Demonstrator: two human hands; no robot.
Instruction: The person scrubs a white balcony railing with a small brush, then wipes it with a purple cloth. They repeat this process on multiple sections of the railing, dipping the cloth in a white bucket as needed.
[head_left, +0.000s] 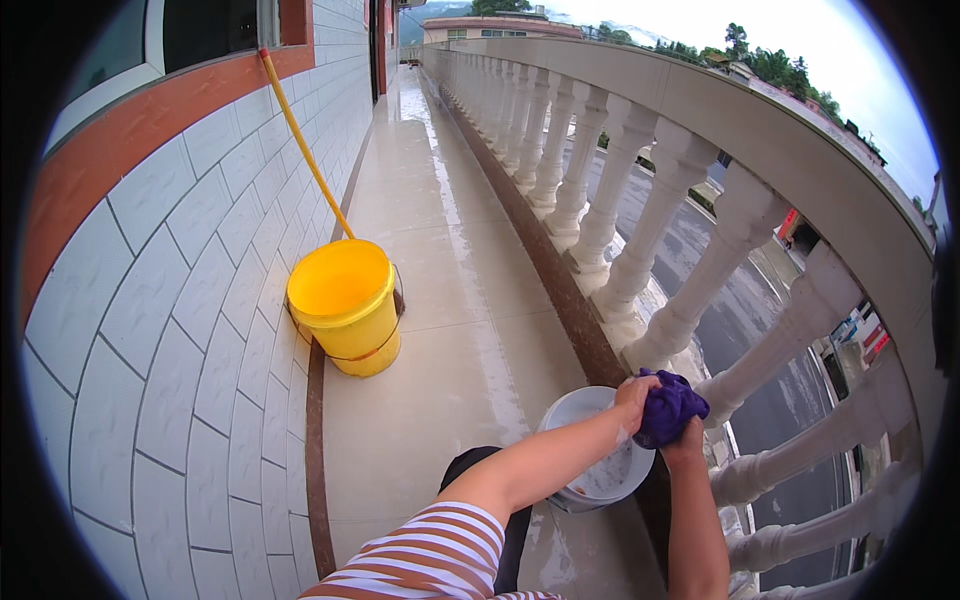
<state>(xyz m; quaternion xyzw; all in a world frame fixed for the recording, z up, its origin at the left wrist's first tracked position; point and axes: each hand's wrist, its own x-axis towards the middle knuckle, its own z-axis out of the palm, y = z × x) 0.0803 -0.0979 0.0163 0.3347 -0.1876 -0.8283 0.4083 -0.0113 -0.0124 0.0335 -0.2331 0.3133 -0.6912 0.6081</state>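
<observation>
A bunched purple cloth (667, 411) is gripped between my two hands, above the right side of a white bucket (553, 415). My left hand (637, 396) holds the cloth from its left side, and my right hand (686, 441) holds it from below at the right. Cloudy, foamy water (611, 476) lies in the bucket, partly hidden by my left forearm. The bucket stands on the tiled floor, close to the balustrade. The fingers of both hands are partly hidden by the cloth.
A yellow bucket (364, 341) stands by the white tiled wall (217, 300). Behind it a yellow pole (307, 154) leans on the window ledge. Along the right runs a balustrade (667, 326) with a road below. The walkway floor (450, 360) looks wet in places.
</observation>
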